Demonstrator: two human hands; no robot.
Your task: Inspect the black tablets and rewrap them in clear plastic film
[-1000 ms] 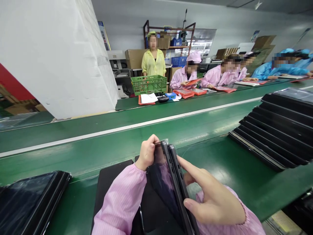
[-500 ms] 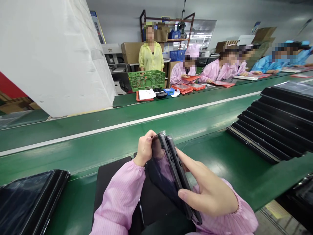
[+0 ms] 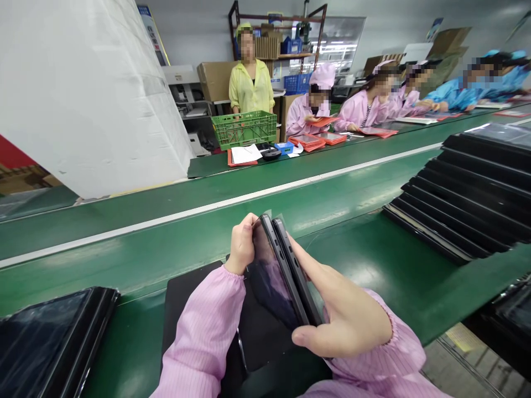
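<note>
Two dark tablets [image 3: 279, 276] stand on edge, pressed nearly together, between my hands. My left hand [image 3: 242, 243] is closed on the far upper edge of the nearer-left one, whose glossy screen faces left. My right hand [image 3: 338, 304] wraps around the right-hand tablet from behind, its thumb at the lower edges of both. Clear film sticks up at their top corners. Below them lie flat black panels [image 3: 265, 342], partly covered by my sleeves; their exact kind is hidden.
A leaning stack of black tablets [image 3: 477, 193] rises at right, another stack [image 3: 53, 337] at left. The green conveyor [image 3: 166, 232] runs across. Beyond it are a green crate [image 3: 244, 130], orange-red sheets [image 3: 307, 142] and several co-workers. A white wrapped block [image 3: 103, 99] stands left.
The two tablets have been lowered at their near ends into a more level line, and their bottom edges now sit evenly. Both hands keep their hold.
</note>
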